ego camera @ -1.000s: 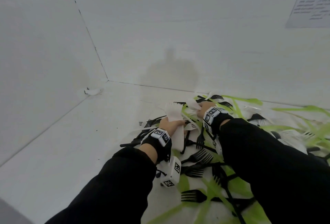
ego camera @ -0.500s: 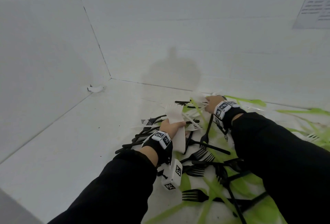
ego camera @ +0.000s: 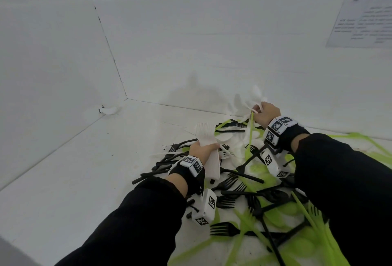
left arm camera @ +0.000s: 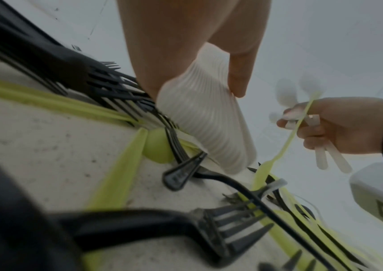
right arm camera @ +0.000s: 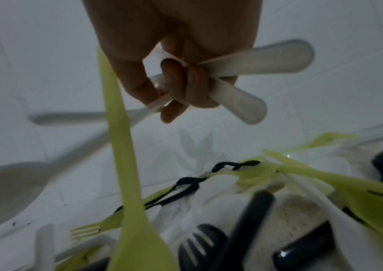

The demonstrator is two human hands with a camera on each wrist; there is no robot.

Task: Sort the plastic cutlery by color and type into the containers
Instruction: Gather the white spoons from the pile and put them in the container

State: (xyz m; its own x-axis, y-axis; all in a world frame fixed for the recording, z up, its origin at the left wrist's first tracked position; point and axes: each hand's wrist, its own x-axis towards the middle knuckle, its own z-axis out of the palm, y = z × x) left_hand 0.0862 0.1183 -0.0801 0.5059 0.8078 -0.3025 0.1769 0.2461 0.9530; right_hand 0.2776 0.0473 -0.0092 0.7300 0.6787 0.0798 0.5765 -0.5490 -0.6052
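Right of centre, head view: right hand (ego camera: 265, 113) is raised above the pile, fingers curled round a few white spoons (ego camera: 250, 100), with a green utensil (ego camera: 249, 136) dangling among them.
Left hand: left hand (ego camera: 203, 150) grips a nested stack of white forks (ego camera: 205, 133) low over the heap.
Pile: mixed black, green and white cutlery (ego camera: 244, 189) spreads across the lower right.
Containers: none visible.
Doing it well: shake or pick the green piece free before depositing, so only white spoons go together.
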